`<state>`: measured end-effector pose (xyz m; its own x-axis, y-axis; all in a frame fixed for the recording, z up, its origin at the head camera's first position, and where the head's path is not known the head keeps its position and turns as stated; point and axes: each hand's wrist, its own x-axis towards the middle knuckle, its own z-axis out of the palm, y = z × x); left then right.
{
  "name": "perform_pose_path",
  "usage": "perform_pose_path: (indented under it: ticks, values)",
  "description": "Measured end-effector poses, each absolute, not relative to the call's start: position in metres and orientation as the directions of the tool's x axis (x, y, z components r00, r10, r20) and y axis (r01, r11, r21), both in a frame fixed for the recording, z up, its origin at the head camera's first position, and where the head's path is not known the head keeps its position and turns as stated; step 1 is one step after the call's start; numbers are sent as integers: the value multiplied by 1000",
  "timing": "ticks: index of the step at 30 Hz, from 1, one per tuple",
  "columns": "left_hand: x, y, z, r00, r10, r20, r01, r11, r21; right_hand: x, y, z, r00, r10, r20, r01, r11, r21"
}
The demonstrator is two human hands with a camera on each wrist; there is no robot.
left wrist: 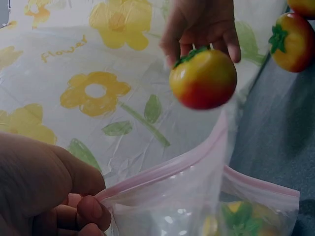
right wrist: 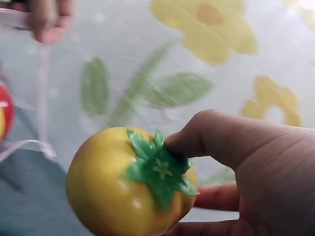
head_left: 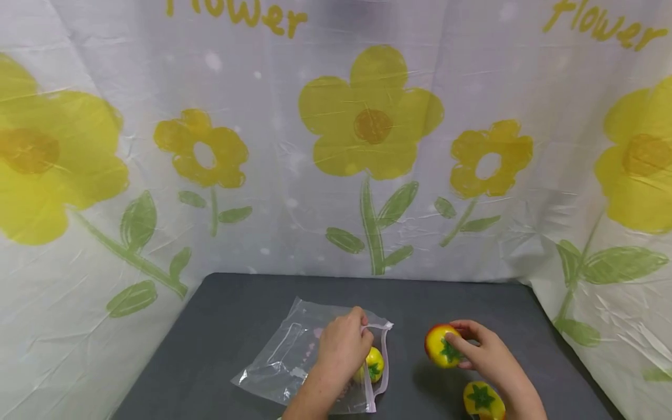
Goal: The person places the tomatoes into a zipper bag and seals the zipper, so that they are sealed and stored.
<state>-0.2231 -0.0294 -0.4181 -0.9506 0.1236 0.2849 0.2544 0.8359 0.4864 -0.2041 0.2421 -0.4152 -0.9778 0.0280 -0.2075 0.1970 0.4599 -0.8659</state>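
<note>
My left hand (head_left: 341, 344) pinches the pink zip edge of a clear zip-lock bag (head_left: 278, 350) lying on the table, and its mouth gapes toward the right. Inside the bag, near the mouth, sits a yellow toy tomato (head_left: 375, 363) with a green leafy top. My right hand (head_left: 485, 347) grips another toy tomato (right wrist: 106, 182), yellow and red, with the thumb on its green leaves. This one is held above the table, to the right of the bag mouth. In the left wrist view it hangs beyond the pink zip strip (left wrist: 172, 169).
Beside my right forearm lies a loose toy tomato (head_left: 482, 398); the left wrist view shows part of one more (left wrist: 302, 7) by it. The dark grey table (head_left: 236, 297) ends at a white curtain (head_left: 273, 233) printed with yellow flowers, which also hangs along both sides.
</note>
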Motion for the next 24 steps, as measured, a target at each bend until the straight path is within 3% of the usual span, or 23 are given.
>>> perform_pose_path:
  ticks: [12, 19, 24]
  values:
    - [-220, -28, -416, -930, 97, 355, 262, 853, 451, -207, 214, -429, -948, -250, -196, 85, 396, -914]
    - [-220, -28, -417, -906, 76, 416, 287, 833, 473, -209, 205, -434, -942, -261, -213, 92, 409, -908]
    - [-220, -28, -415, -913, 57, 403, 273, 820, 503, -207, 197, -438, -960, -185, -212, 100, 478, -872]
